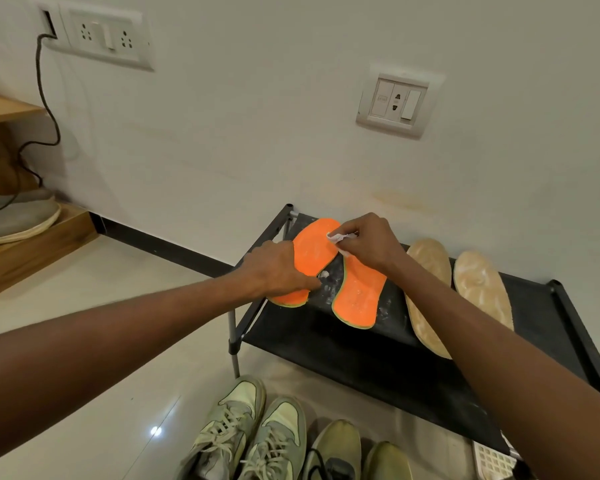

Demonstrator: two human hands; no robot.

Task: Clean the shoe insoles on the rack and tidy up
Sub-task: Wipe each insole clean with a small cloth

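Soft indoor light, sharp, fisheye edges

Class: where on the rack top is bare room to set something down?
Bare: front of the black rack shelf, below the orange insoles. Crowded: the back, where both hands work, and right, by the beige insoles.

Two foam insoles [314, 249] [359, 292] are bright orange with a thin green edge and pale powdery flecks, and the flat fabric rack shelf [343, 344] under them is black, smeared with white dust. Two long insoles [426, 296] [482, 287] beside them are beige with whitish mottling. The lace-up sneakers [253, 434] on the floor are pale yellow-green and grey, and the crumpled wipe [338, 237] is white.
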